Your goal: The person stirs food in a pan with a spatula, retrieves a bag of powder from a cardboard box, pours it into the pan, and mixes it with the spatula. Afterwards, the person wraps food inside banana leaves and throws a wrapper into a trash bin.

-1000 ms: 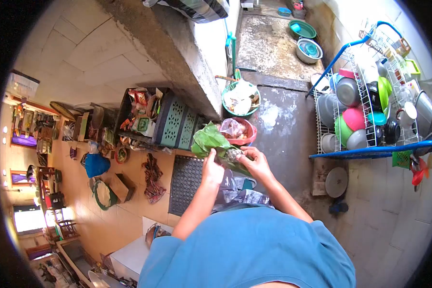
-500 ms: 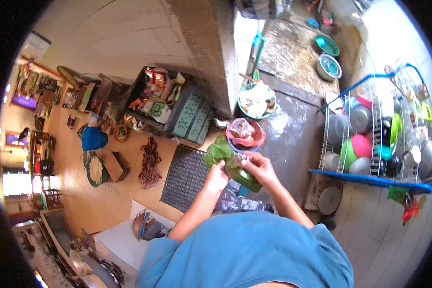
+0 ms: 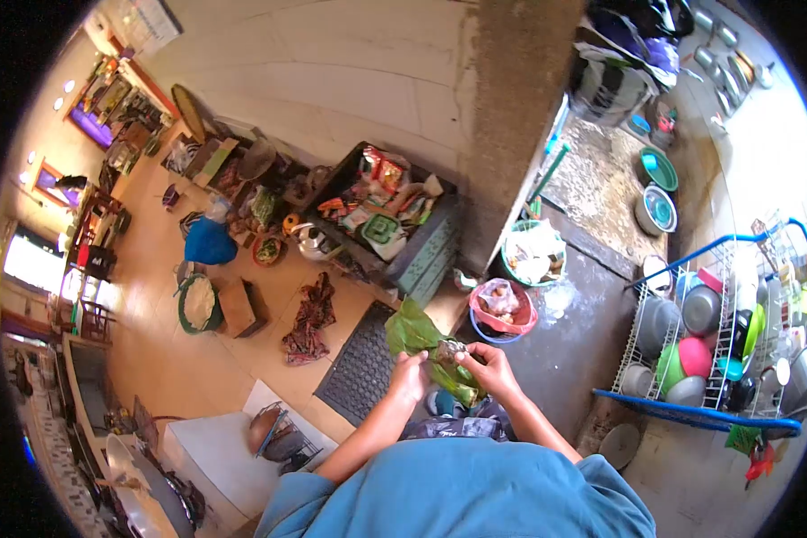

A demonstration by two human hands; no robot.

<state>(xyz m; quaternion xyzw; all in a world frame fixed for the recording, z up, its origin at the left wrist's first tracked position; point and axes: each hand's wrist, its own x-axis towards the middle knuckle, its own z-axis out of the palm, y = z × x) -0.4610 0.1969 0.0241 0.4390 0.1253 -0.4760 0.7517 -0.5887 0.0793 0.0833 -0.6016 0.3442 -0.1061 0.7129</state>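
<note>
My left hand [image 3: 409, 377] is closed, thumb and fingers pinching the edge of a large green leaf [image 3: 410, 330]. The leaf's broad upper part stands up beyond my fingers, and a folded part hangs lower between the hands. My right hand [image 3: 486, 369] is closed at the leaf's right side. Its fingertips touch a small greyish lump [image 3: 452, 351] lying against the leaf; what the lump is cannot be made out. Both hands are in front of my body, above the floor.
A red basin [image 3: 503, 307] with a plastic bag and a teal basket [image 3: 533, 253] stand ahead. To the right is a blue-edged dish rack [image 3: 699, 411] full of dishes. A dark crate [image 3: 426, 260] of packets, a black mat [image 3: 359, 363] and a crumpled cloth [image 3: 310, 321] lie leftward.
The camera view has turned, so the surroundings sit lower and further right. Both hands still hold the leaf, which is opened a little more around the greyish lump.
</note>
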